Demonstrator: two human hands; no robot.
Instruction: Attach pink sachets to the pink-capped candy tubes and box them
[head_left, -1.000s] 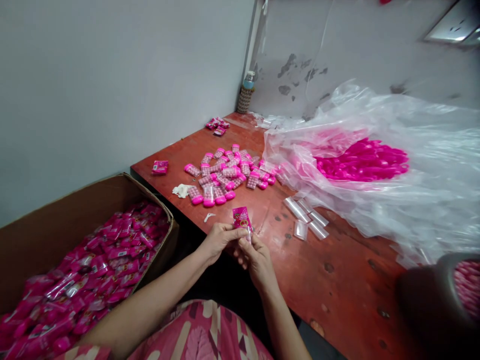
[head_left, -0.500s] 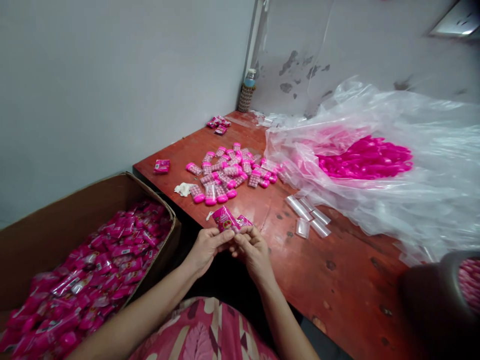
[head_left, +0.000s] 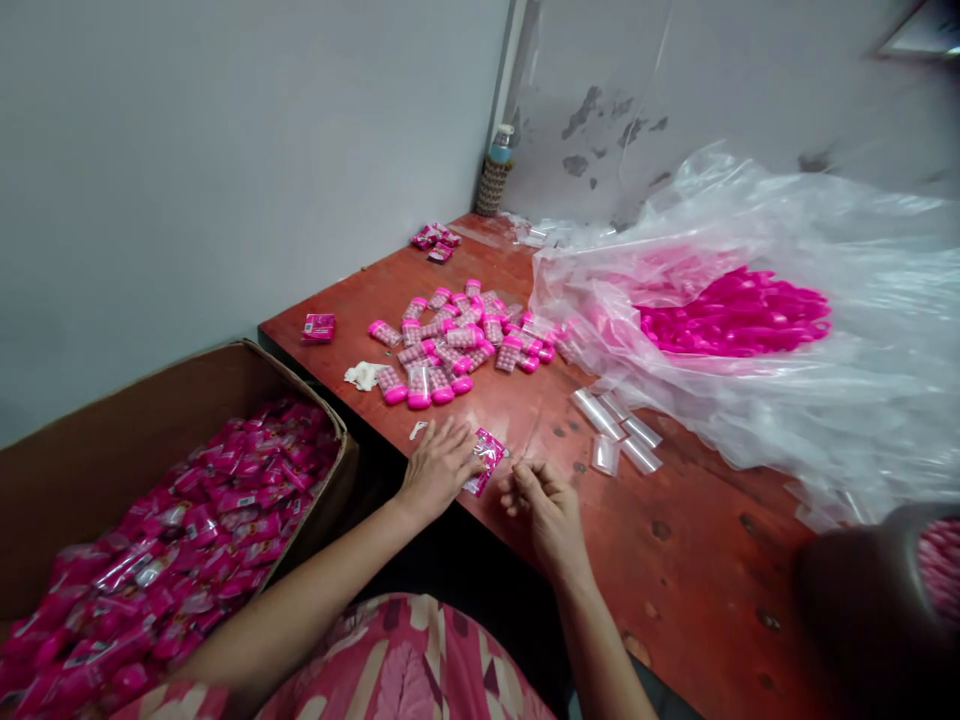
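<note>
My left hand (head_left: 441, 470) lies palm down at the table's front edge with its fingers stretched out. Its fingertips reach a pink printed packet (head_left: 489, 452), partly hidden by them. What is beneath the palm cannot be seen. To the right of that packet, my right hand (head_left: 546, 505) is curled with thumb and forefinger together; whatever may be in the pinch is too small to make out. Beyond both hands lies a heap of small clear bottles (head_left: 465, 338) with pink caps, filled with pink beads.
An open cardboard box (head_left: 296, 375) of pink packets stands at left. On the red table (head_left: 660, 590) lie clear empty tubes (head_left: 615, 430), a white scrap (head_left: 365, 376) and a large plastic bag (head_left: 750, 420) of pink pieces (head_left: 739, 315). A dark tub (head_left: 847, 570) stands at right.
The pink packet that both hands held is out of their fingers and no longer visible there. My left hand has opened flat on the table; my right hand has shifted right.
</note>
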